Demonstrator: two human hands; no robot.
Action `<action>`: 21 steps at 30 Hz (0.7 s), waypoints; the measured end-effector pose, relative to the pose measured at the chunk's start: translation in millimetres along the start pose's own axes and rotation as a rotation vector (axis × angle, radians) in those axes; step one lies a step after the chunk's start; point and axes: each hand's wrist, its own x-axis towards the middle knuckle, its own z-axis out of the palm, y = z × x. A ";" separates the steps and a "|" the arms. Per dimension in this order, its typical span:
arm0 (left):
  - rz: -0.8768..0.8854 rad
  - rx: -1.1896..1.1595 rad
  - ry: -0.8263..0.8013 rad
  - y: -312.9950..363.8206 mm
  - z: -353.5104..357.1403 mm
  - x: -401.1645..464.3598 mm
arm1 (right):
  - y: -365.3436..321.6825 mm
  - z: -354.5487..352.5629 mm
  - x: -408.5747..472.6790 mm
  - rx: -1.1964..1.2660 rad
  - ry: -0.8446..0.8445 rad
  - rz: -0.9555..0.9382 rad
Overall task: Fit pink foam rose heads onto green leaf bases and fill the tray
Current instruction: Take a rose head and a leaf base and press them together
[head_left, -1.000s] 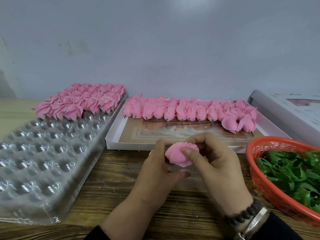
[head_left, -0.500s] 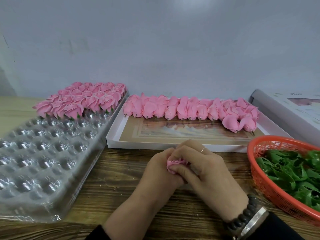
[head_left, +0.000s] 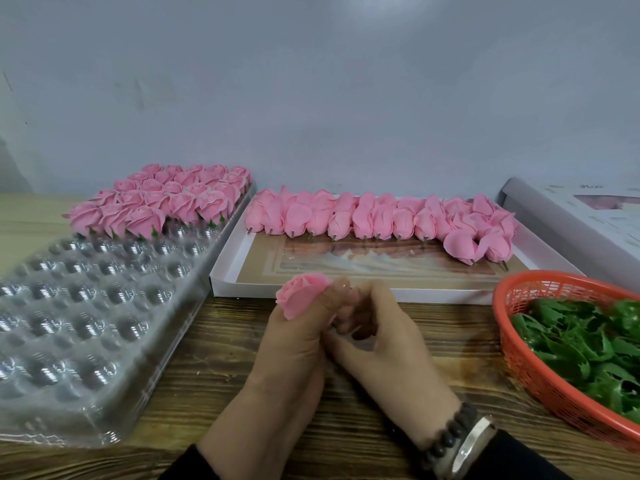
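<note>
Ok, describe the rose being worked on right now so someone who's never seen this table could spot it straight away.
Start at the white box of loose roses lying flat by the wall. Just in front of its near edge, over the wooden table, two hands meet. The rose sticks up from the left hand, the only one held rather than lying in the box or standing in the clear tray.

Table (head_left: 221, 344): dark wood (grainy).
On it: clear tray (head_left: 69, 375), white box (head_left: 346, 292), orange basket (head_left: 540, 375).
</note>
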 end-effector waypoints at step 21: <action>-0.079 0.069 -0.075 9.0 -5.1 0.7 | -9.9 -13.3 2.2 0.068 -0.245 0.117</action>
